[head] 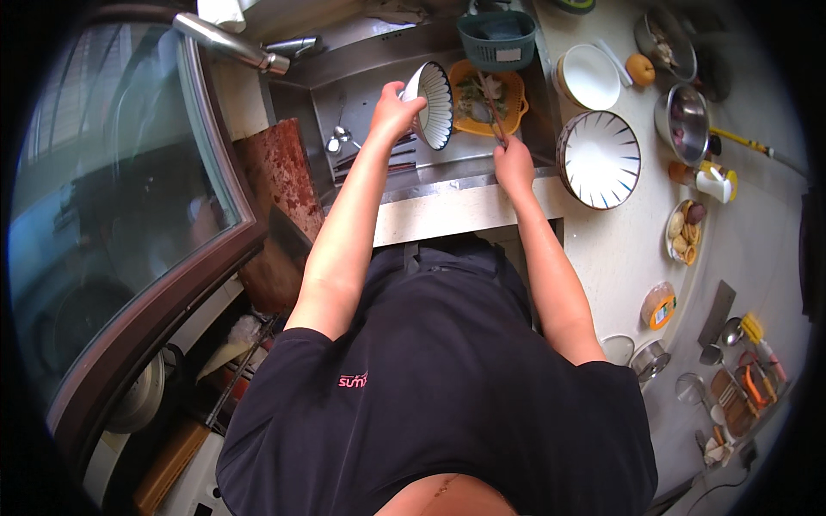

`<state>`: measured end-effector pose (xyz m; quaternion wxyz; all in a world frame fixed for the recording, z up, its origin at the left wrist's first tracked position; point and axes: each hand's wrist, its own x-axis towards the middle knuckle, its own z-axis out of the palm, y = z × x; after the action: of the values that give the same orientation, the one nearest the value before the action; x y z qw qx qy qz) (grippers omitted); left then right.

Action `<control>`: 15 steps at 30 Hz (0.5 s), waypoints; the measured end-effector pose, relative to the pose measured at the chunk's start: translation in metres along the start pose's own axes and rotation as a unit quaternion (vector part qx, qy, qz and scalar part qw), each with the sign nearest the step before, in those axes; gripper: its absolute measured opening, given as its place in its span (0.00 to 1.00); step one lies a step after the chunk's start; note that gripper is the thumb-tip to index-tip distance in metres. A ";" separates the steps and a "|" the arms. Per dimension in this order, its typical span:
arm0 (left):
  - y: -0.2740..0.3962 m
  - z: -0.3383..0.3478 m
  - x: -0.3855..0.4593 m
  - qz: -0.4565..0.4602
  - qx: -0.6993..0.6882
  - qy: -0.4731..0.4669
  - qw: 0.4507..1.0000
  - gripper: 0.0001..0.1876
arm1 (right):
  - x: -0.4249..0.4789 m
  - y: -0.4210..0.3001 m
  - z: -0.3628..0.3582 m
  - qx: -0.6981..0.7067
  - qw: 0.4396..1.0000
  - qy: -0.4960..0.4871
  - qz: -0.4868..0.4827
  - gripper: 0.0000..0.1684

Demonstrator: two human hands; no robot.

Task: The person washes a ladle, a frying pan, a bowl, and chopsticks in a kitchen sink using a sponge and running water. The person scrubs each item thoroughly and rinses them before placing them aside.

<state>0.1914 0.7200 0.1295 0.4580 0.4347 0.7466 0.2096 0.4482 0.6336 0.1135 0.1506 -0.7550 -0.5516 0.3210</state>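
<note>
My left hand grips a white ribbed bowl with a dark rim, tipped on its side above the sink. Between the fingers of my right hand is a pair of chopsticks. Their far ends reach over a yellow plastic colander in the sink's right half. Leafy greens and pale scraps lie inside that colander. Beneath my left forearm, several more chopsticks rest on the sink floor, beside metal spoons.
A green basket sits behind the colander. White bowls, a striped bowl and steel bowls stand on the right counter. The faucet juts in at upper left. A worn red board leans by an open window.
</note>
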 end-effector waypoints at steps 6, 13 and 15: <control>-0.070 -0.036 -0.007 -0.132 -0.382 -0.038 0.914 0.38 | 0.009 -0.033 0.025 0.341 0.906 -0.190 0.162 0.22; -0.207 -0.016 0.041 -0.161 -0.666 0.040 0.727 0.32 | 0.026 -0.069 0.069 0.333 0.890 -0.249 0.186 0.22; -0.222 -0.004 0.055 -0.154 -0.714 0.056 0.681 0.29 | 0.034 -0.076 0.081 0.320 0.893 -0.254 0.189 0.21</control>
<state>0.0755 0.6478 -0.0539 0.6128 -0.1582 0.4512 0.6292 0.3458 0.6808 0.0857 0.1756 -0.6484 -0.2854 0.6836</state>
